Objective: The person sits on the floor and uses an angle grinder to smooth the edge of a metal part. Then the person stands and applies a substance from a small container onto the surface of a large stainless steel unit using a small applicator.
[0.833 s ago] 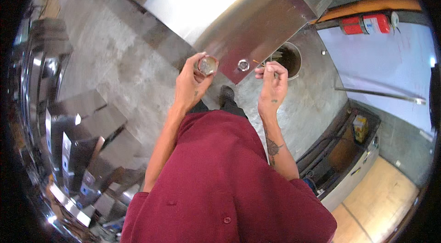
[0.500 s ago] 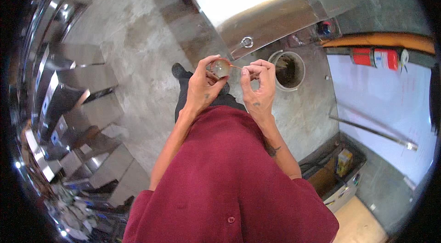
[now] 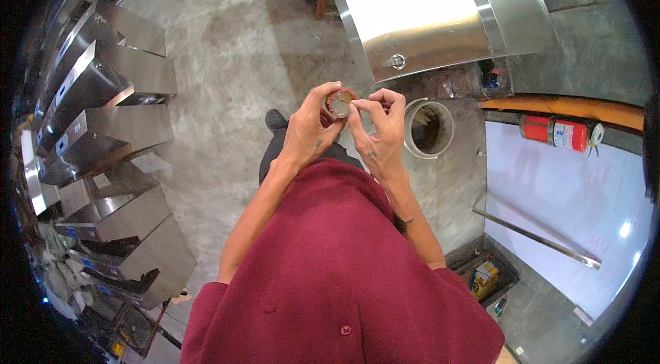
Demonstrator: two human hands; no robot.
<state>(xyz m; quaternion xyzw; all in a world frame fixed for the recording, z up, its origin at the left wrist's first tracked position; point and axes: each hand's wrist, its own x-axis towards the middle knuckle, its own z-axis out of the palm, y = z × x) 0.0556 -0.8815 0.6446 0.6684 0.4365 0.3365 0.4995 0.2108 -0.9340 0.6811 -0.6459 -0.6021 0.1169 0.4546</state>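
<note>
In front of my chest, my left hand [image 3: 304, 134] is closed around a small round thing [image 3: 339, 103] with a reddish rim, brownish sides and a pale, glassy-looking middle. Its exact kind is not clear. My right hand [image 3: 380, 131] is at its right edge, thumb and index finger pinched together against the rim. Whatever lies between those fingertips is too small to make out. The other fingers of that hand are curled.
A white bucket [image 3: 430, 129] stands right of my hands, below a shiny steel cabinet [image 3: 419, 34]. Steel boxes [image 3: 134, 123] line the left side. At right are a red fire extinguisher [image 3: 557, 132], a whiteboard [image 3: 543, 192] and a dark crate [image 3: 505, 278].
My right fingertips have come in from the right to the round thing's rim. The thin orange strip stretched between them earlier no longer shows. My view has shifted, and the cabinet appears further right.
</note>
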